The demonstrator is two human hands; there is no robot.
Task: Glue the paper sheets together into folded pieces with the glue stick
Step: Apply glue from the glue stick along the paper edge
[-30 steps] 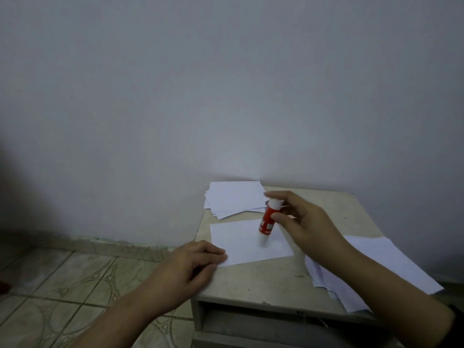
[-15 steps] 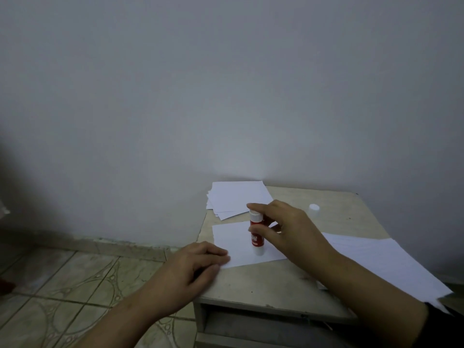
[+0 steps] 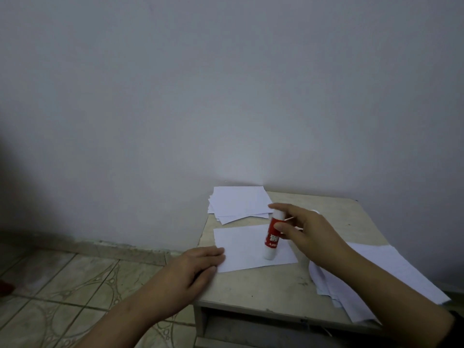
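A plain grey wall backs a small worn table (image 3: 263, 290) standing on a patterned tile floor (image 3: 75, 280). On the tabletop, a single white sheet (image 3: 246, 244) lies flat near the left edge. The left hand (image 3: 190, 270) rests on the sheet's near left corner, fingers straight and together, pressing it down. The right hand (image 3: 306, 234) pinches a red glue stick (image 3: 272, 237) between thumb and fingers, holding it nearly upright with its lower white end touching the sheet. A stack of smaller papers (image 3: 238, 204) sits at the table's far left corner. Larger loose sheets (image 3: 376, 272) lie along the right edge, partly under the right forearm.
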